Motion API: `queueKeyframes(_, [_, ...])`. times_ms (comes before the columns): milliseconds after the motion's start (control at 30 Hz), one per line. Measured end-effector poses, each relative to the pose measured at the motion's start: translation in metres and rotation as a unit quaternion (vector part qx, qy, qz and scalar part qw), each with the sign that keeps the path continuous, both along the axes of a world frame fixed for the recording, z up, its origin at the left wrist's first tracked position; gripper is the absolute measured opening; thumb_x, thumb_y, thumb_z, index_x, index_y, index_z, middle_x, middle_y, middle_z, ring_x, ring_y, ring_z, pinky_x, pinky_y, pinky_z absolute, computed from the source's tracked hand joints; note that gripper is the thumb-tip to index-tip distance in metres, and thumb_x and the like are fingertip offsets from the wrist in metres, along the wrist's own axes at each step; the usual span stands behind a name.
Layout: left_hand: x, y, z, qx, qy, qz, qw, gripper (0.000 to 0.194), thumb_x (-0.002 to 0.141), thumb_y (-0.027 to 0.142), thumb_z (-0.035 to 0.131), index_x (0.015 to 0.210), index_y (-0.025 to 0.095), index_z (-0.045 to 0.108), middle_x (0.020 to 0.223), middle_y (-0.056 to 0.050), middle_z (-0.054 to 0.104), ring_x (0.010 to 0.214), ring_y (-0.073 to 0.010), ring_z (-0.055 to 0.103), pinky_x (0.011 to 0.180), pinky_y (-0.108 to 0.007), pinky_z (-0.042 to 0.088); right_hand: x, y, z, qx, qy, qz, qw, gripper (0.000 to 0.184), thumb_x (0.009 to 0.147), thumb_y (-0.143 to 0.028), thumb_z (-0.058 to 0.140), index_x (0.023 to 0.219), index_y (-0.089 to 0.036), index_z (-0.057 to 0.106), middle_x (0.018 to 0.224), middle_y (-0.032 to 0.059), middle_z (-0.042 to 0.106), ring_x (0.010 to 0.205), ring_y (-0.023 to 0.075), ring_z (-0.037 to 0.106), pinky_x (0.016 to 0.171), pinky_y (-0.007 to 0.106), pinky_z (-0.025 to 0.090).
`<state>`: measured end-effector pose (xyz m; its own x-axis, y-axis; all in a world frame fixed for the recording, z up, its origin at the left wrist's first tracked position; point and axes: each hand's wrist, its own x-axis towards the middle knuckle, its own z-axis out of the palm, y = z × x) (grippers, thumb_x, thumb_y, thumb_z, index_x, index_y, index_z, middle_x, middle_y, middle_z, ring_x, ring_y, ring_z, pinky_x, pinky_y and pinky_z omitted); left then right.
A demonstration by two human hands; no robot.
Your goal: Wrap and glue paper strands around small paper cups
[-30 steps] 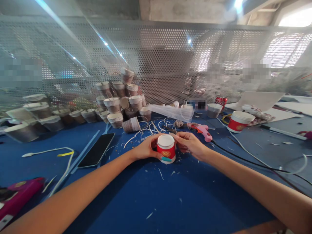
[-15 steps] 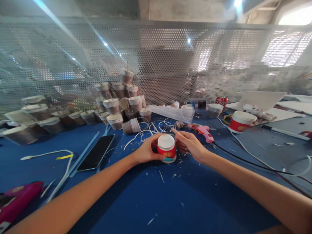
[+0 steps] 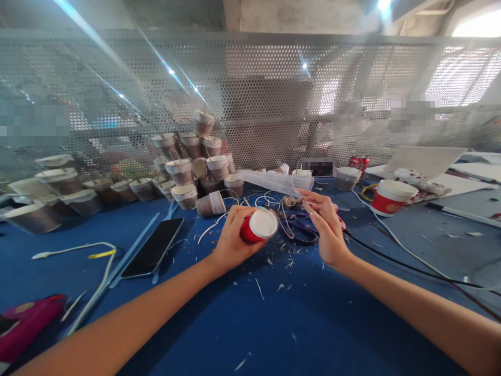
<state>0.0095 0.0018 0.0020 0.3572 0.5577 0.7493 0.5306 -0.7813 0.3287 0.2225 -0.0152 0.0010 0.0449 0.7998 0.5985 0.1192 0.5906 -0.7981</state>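
My left hand (image 3: 230, 243) is wrapped round a small red paper cup (image 3: 258, 226), lifted off the blue table (image 3: 242, 318) and tipped on its side with its white bottom facing me. My right hand (image 3: 326, 227) hovers just right of the cup, fingers pinched on a thin strand of brown twine (image 3: 287, 219) that runs back to a small twine coil (image 3: 288, 200). Dark scissors (image 3: 299, 230) lie on the table between the two hands. A pink glue gun lies behind my right hand, mostly hidden by it.
A stack of twine-wrapped cups (image 3: 195, 162) stands against the perforated metal screen (image 3: 250, 94). A black phone (image 3: 151, 248) lies to the left, a red cup (image 3: 389, 197) and a black cable (image 3: 410, 263) to the right. White scraps litter the table.
My left hand lifted the red cup from upright on the table and tipped it sideways. My right hand left the cup, rose and moved right, pulling the twine.
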Motion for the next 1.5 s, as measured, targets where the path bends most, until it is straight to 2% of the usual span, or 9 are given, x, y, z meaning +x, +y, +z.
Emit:
queueKeyframes(100, [0.000, 0.001, -0.003, 0.029, -0.012, 0.042, 0.999, 0.054, 0.061, 0.025, 0.072, 0.108, 0.022, 0.044, 0.100, -0.006, 0.050, 0.094, -0.0215, 0.049, 0.082, -0.038, 0.042, -0.001, -0.001, 0.005, 0.080, 0.051, -0.010, 0.995, 0.018, 0.082, -0.029, 0.045, 0.089, -0.022, 0.060, 0.105, 0.0048, 0.062, 0.101, 0.0222, 0.052, 0.094, 0.043, 0.034])
queueKeyframes(200, [0.000, 0.001, -0.003, 0.024, -0.010, 0.062, 0.998, 0.054, 0.062, 0.028, 0.072, 0.108, 0.020, 0.044, 0.101, -0.007, 0.050, 0.094, -0.0212, 0.049, 0.082, -0.038, 0.042, -0.003, -0.002, 0.007, 0.056, 0.110, 0.100, 0.987, 0.022, 0.082, -0.024, 0.042, 0.074, -0.020, 0.062, 0.088, 0.0050, 0.068, 0.091, 0.0223, 0.060, 0.087, 0.042, 0.040])
queueKeyframes(300, [0.000, -0.001, -0.002, 0.017, -0.010, 0.072, 0.997, 0.054, 0.062, 0.029, 0.072, 0.107, 0.019, 0.044, 0.100, -0.007, 0.051, 0.093, -0.0204, 0.049, 0.080, -0.037, 0.043, -0.006, -0.005, 0.007, 0.013, 0.134, 0.176, 0.975, 0.025, 0.080, -0.024, 0.041, 0.071, -0.020, 0.063, 0.095, 0.0061, 0.068, 0.101, 0.0245, 0.057, 0.092, 0.043, 0.038])
queueKeyframes(400, [0.002, -0.002, 0.000, 0.013, -0.021, 0.064, 0.998, 0.053, 0.063, 0.031, 0.071, 0.107, 0.019, 0.045, 0.098, -0.007, 0.053, 0.090, -0.0196, 0.050, 0.077, -0.035, 0.044, -0.008, -0.008, 0.006, -0.012, 0.115, 0.202, 0.972, 0.024, 0.079, -0.025, 0.042, 0.071, -0.020, 0.065, 0.105, 0.0059, 0.066, 0.109, 0.0252, 0.053, 0.097, 0.043, 0.034])
queueKeyframes(700, [0.005, -0.005, 0.001, -0.014, -0.042, 0.069, 0.997, 0.051, 0.062, 0.038, 0.071, 0.102, 0.018, 0.047, 0.094, -0.007, 0.055, 0.085, -0.0190, 0.054, 0.074, -0.035, 0.045, -0.008, -0.008, 0.003, -0.037, 0.100, 0.215, 0.971, 0.031, 0.079, -0.031, 0.041, 0.064, -0.019, 0.066, 0.099, 0.0065, 0.066, 0.097, 0.0245, 0.059, 0.084, 0.039, 0.042])
queueKeyframes(867, [0.002, -0.003, -0.001, -0.032, -0.042, 0.056, 0.997, 0.054, 0.061, 0.039, 0.072, 0.104, 0.019, 0.046, 0.097, -0.007, 0.055, 0.087, -0.0198, 0.054, 0.075, -0.035, 0.045, -0.005, -0.004, -0.003, -0.039, 0.075, 0.200, 0.976, 0.034, 0.080, -0.032, 0.041, 0.062, -0.019, 0.067, 0.099, 0.0056, 0.065, 0.103, 0.0255, 0.056, 0.094, 0.040, 0.035])
queueKeyframes(1033, [0.003, -0.003, -0.001, -0.046, -0.049, 0.055, 0.996, 0.053, 0.061, 0.039, 0.072, 0.104, 0.018, 0.047, 0.098, -0.007, 0.056, 0.088, -0.0201, 0.055, 0.076, -0.035, 0.045, -0.005, -0.004, -0.004, -0.045, 0.063, 0.214, 0.974, 0.035, 0.081, -0.032, 0.042, 0.063, -0.019, 0.068, 0.094, 0.0056, 0.067, 0.108, 0.0260, 0.054, 0.096, 0.040, 0.033])
queueKeyframes(1233, [0.004, -0.004, 0.002, -0.062, -0.057, 0.062, 0.995, 0.051, 0.061, 0.040, 0.071, 0.101, 0.018, 0.049, 0.095, -0.008, 0.056, 0.087, -0.0207, 0.055, 0.076, -0.036, 0.045, -0.005, -0.008, 0.003, -0.023, 0.123, 0.208, 0.970, 0.038, 0.083, -0.031, 0.039, 0.063, -0.019, 0.069, 0.099, 0.0064, 0.066, 0.104, 0.0259, 0.056, 0.097, 0.041, 0.033])
queueKeyframes(1500, [0.004, -0.002, 0.000, -0.062, -0.062, 0.049, 0.995, 0.049, 0.062, 0.039, 0.070, 0.101, 0.018, 0.048, 0.094, -0.006, 0.057, 0.085, -0.0194, 0.056, 0.074, -0.035, 0.046, -0.002, -0.005, -0.005, -0.042, 0.008, 0.212, 0.976, 0.035, 0.082, -0.033, 0.041, 0.067, -0.019, 0.070, 0.097, 0.0071, 0.067, 0.111, 0.0258, 0.049, 0.100, 0.044, 0.029])
